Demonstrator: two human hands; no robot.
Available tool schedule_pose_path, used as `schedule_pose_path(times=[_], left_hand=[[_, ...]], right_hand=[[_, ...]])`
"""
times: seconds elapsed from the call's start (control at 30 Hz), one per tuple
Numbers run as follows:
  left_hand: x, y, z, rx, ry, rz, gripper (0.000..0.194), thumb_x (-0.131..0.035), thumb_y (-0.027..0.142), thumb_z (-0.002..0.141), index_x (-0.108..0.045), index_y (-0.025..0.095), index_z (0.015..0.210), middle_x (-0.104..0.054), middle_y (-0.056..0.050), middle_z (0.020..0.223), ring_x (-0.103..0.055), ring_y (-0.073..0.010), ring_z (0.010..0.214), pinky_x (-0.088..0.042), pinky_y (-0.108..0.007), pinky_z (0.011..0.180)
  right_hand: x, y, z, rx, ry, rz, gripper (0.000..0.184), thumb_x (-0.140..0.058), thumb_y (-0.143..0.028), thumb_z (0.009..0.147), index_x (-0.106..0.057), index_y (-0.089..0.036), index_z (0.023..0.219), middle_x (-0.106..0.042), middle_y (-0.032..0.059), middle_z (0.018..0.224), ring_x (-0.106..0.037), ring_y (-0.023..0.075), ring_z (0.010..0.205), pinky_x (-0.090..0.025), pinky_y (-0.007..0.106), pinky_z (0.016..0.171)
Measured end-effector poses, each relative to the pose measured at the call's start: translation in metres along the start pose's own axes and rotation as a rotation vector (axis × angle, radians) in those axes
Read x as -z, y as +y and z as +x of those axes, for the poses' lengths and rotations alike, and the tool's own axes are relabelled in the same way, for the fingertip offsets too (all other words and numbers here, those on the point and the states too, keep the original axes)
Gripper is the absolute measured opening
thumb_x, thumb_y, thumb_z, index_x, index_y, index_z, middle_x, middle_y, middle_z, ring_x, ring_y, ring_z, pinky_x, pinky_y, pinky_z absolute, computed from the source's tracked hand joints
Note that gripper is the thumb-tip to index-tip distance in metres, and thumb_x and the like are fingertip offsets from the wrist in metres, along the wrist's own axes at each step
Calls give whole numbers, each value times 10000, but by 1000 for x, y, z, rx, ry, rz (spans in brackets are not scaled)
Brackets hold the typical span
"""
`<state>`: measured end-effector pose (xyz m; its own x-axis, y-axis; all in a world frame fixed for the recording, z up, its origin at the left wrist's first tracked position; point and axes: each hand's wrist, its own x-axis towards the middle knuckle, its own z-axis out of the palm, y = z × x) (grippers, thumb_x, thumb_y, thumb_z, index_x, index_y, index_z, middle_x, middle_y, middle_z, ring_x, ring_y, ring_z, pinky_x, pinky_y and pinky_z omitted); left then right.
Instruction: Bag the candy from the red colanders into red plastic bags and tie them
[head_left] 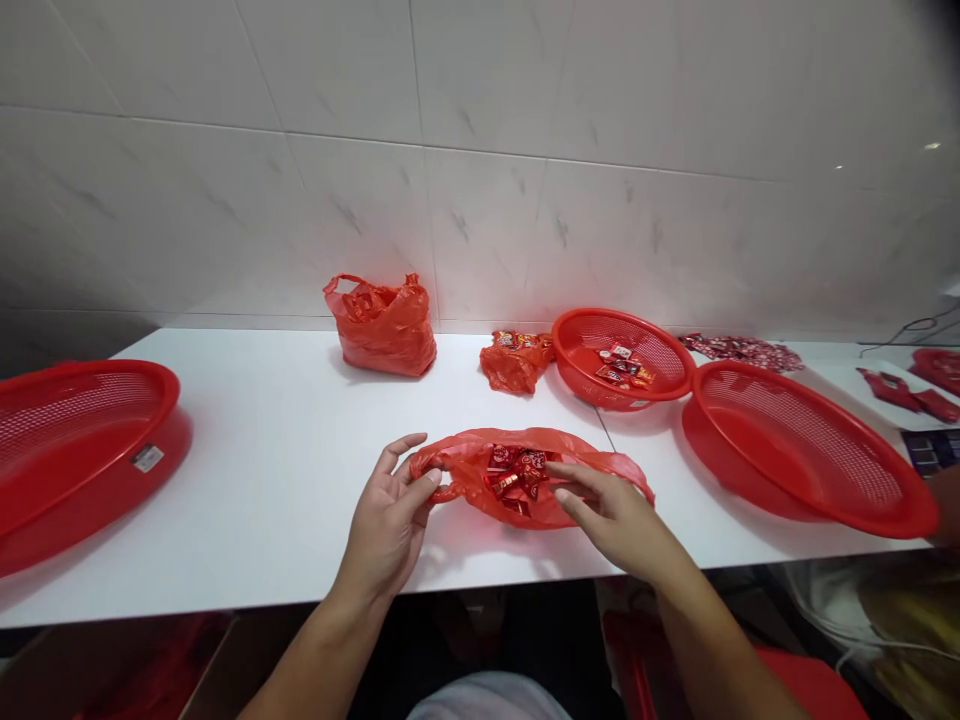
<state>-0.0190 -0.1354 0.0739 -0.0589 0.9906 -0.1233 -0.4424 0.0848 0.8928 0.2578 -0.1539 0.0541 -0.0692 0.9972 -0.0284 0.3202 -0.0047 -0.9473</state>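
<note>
In front of me lies a red plastic bag (466, 468) with its mouth spread wide. Several red-wrapped sweets (516, 478) show inside it. My left hand (391, 512) pinches the bag's left handle between thumb and fingers. My right hand (619, 515) is at the right half of the mouth, fingers stretched out and apart over the opening beside the sweets. Whether its fingertips touch the plastic or the sweets I cannot tell. Nothing shows in its grasp.
A full red bag (386, 330) stands against the wall; a smaller opened bag (517, 365) is right of it. Red colanders stand at left (161, 440), back right (566, 365) with packets inside, and right (720, 465). A patterned red pile (742, 352) lies behind.
</note>
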Motion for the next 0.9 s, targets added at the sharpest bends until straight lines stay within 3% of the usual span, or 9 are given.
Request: schedule_pose_path(times=[0.1,0.2,0.33,0.43,0.53,0.67,0.73,0.83,0.9], left_hand=[[5,9,2,-23,-33,88,684,-877,171,730,-558,262,1329,-744,-45,1097,-707,-195,1058,-610,-260,807],[9,16,4,-80,-88,223,687,-831,205,770,-557,272,1396,-729,-67,1165,-706,-213,1061,-613,-271,765],[18,28,19,-257,-106,649,598,-722,282,854,-628,256,1443,-749,-51,1028,-692,-187,841,-609,-320,786],[19,53,42,-447,-61,998,442,-654,279,873,-736,256,1307,-767,-51,1008,-691,-193,769,-587,-321,782],[8,87,64,-556,-22,1045,323,-693,301,853,-752,239,1164,-753,-71,1144,-712,-194,768,-579,-319,757],[-16,123,76,-503,-145,706,336,-816,359,799,-698,197,1069,-738,-58,994,-719,-197,769,-596,-334,734],[-29,129,72,-496,-258,555,370,-880,328,733,-693,191,1022,-730,-86,1145,-732,-201,860,-608,-333,757],[-44,128,60,-511,-350,536,326,-906,255,702,-723,181,962,-697,-117,1310,-739,-220,996,-617,-351,853],[-53,123,52,-495,-415,593,277,-880,251,757,-760,186,999,-751,-115,1195,-756,-242,999,-623,-393,899]], right_hand=[[19,-4,-15,194,297,-343,329,-694,-466,932,-770,-250,1168,-737,81,875,-676,257,753,-536,401,743],[33,5,-18,209,544,-634,534,-746,-514,845,-690,-216,1284,-686,98,942,-626,266,767,-488,388,693],[54,16,-6,38,403,-762,223,-696,-442,830,-682,-229,895,-665,72,876,-558,229,708,-415,348,651],[75,0,11,92,184,-466,363,-670,-462,883,-536,-224,644,-610,41,734,-548,206,719,-424,329,685],[87,-29,33,244,34,25,433,-756,-508,853,-560,-204,615,-650,61,924,-605,208,877,-493,333,804],[70,-57,61,474,232,251,294,-855,-427,790,-692,-214,668,-622,83,1162,-592,252,1155,-497,387,988],[52,-63,70,585,315,267,214,-850,-397,805,-738,-227,739,-623,87,1241,-573,262,1247,-462,414,1081],[23,-66,76,578,181,498,245,-797,-467,852,-722,-256,953,-688,70,1129,-665,237,1069,-516,437,1014],[5,-69,79,476,-2,602,398,-788,-507,855,-654,-280,1154,-682,18,924,-650,183,792,-552,373,814]])
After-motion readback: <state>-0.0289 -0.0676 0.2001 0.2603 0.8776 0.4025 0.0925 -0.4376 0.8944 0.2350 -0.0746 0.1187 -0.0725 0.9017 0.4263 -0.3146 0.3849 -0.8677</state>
